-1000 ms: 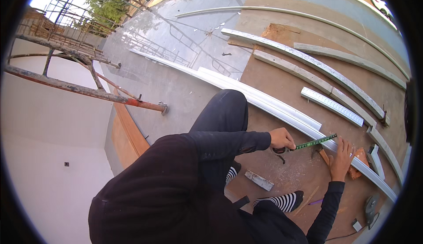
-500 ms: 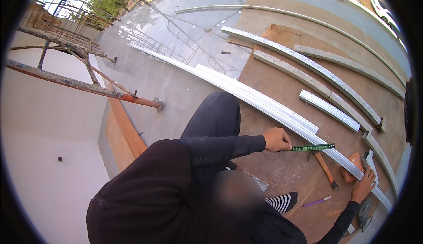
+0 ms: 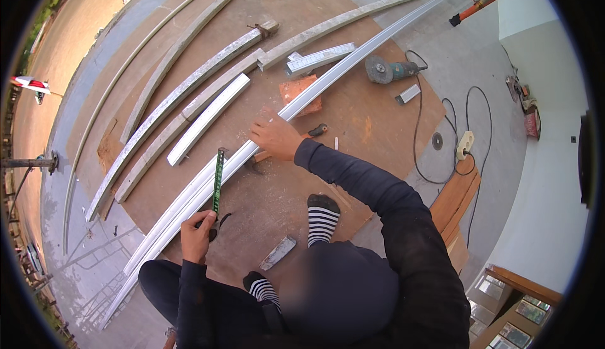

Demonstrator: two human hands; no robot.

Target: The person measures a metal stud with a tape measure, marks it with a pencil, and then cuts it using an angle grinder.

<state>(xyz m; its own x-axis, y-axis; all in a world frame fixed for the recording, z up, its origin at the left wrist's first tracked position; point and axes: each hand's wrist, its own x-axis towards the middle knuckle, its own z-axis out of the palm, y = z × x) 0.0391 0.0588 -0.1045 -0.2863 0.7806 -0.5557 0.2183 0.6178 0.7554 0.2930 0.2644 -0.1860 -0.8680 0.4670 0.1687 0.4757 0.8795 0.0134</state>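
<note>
In my left hand (image 3: 196, 235), closed at the lower left, is a tape measure (image 3: 218, 182) with a short stretch of green blade pulled out. The blade reaches up and away to the long white metal profiles (image 3: 372, 41), its tip just past them. My right hand (image 3: 277, 136) grips the longer profile, fingers bent over its edge. Whether anything small is also between those fingers, I cannot tell. Under the profile near that hand lie a claw hammer (image 3: 315, 131) with an orange handle and a reddish brick (image 3: 291, 91).
Beyond the profiles lie a short white bar (image 3: 211, 119), grey lengths (image 3: 176, 113) and another white channel piece (image 3: 321, 58). An angle grinder (image 3: 387, 70) rests to the right, near a cable and a power strip (image 3: 465, 144). A metal offcut (image 3: 277, 252) lies by my striped socks.
The view has swung round, so the profiles now slant the other way. My right hand has shifted along the profile, nearer the tape blade. The left hand still holds the tape measure.
</note>
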